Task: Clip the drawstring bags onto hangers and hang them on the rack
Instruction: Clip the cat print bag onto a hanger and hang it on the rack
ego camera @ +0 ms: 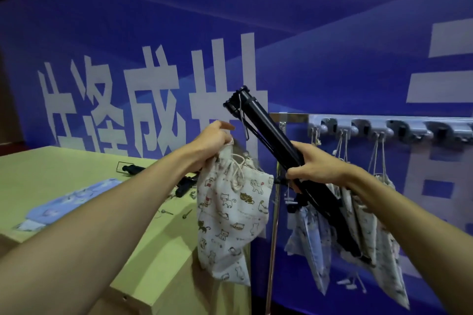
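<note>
The white cat-print drawstring bag [230, 215] is matt woven cloth, slightly rough, with a twisted cord. The long black clip hanger [268, 130] looks like smooth plastic with a dull gloss. The silver rack rail [297, 117] is polished metal, mirror-bright, while the pale yellow-green table [64, 161] is smooth and matt.

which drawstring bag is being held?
The white cat-print cloth bag, gripped at its top by the left hand; the bags at right hang from the grey rack.
</note>
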The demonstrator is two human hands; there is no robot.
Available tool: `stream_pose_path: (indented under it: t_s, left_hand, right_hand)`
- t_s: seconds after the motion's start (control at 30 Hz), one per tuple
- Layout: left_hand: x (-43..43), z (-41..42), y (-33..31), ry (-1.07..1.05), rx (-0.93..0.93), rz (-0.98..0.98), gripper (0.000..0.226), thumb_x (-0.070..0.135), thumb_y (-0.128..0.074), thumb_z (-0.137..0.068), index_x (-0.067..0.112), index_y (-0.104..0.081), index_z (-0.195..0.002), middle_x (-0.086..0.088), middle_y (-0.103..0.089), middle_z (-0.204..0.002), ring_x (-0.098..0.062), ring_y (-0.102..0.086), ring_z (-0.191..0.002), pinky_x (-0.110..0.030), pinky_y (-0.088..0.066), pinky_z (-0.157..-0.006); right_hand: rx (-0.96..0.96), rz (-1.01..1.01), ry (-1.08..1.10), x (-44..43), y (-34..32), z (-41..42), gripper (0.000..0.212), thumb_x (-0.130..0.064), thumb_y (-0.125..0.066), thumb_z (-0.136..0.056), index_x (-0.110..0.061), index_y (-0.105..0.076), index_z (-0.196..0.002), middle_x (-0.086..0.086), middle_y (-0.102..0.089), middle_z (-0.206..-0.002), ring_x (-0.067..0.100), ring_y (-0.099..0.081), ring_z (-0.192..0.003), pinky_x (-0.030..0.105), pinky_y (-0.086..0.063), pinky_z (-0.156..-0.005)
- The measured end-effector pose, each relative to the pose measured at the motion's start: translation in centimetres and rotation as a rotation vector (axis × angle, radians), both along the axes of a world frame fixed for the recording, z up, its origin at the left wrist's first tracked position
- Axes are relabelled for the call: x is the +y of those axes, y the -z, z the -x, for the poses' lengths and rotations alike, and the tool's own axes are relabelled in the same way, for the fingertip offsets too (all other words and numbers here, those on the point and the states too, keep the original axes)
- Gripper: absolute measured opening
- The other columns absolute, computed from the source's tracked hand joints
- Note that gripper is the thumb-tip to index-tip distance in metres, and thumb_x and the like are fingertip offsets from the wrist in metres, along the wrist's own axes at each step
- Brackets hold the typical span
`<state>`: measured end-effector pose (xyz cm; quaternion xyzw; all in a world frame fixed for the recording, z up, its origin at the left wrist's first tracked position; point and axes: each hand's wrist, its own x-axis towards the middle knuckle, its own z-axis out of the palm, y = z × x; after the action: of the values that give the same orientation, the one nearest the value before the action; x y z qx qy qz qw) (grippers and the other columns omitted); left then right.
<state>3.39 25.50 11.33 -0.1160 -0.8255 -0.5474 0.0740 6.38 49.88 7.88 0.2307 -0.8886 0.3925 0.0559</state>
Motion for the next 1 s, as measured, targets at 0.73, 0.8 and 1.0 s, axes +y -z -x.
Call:
stream_pose_path:
  t_s: [0.73, 0.8, 1.0]
  left_hand:
    - [-3.1, -0.6, 2.2, 0.118, -0.131, -0.04, 0.082, -0.029, -0.045, -0.072, 0.023, -0.058, -0.134, -0.009, -0.054, -0.128, -0.029, -0.063, -0.101, -0.035, -0.059, -0.066]
    - [-2.2, -1.3, 2.6, 0.17, -0.065, 0.154, 0.086, -0.028, -0.042, -0.073, 0.027, -0.053, -0.138, 0.004, -0.05, -0.131, -0.025, -0.06, -0.108, -0.025, -0.057, -0.062]
    - [-0.6, -2.4, 4.1, 0.232, -0.026, 0.252, 0.074, -0.022, -0.04, -0.075, 0.023, -0.061, -0.13, 0.0, -0.055, -0.138, -0.022, -0.057, -0.119, -0.036, -0.054, -0.093]
  right_hand:
    - [-0.299, -0.626, 0.044, -0.4, -2.1, -1.5, 0.036, -0.007, -0.067, -0.076, -0.016, -0.053, -0.108, 0.015, -0.064, -0.091, 0.023, -0.066, -0.057, 0.035, -0.057, -0.056]
    - [-0.266, -0.683, 0.042, -1.0, -2.5, -1.4, 0.038, -0.009, -0.069, -0.076, -0.019, -0.051, -0.108, 0.014, -0.064, -0.095, 0.023, -0.067, -0.058, 0.036, -0.059, -0.057]
    - [-0.044, -0.905, 0.113, -2.1, -4.0, -1.6, 0.025, -0.015, -0.072, -0.073, -0.017, -0.065, -0.097, 0.006, -0.069, -0.075, 0.023, -0.07, -0.058, 0.042, -0.061, -0.062]
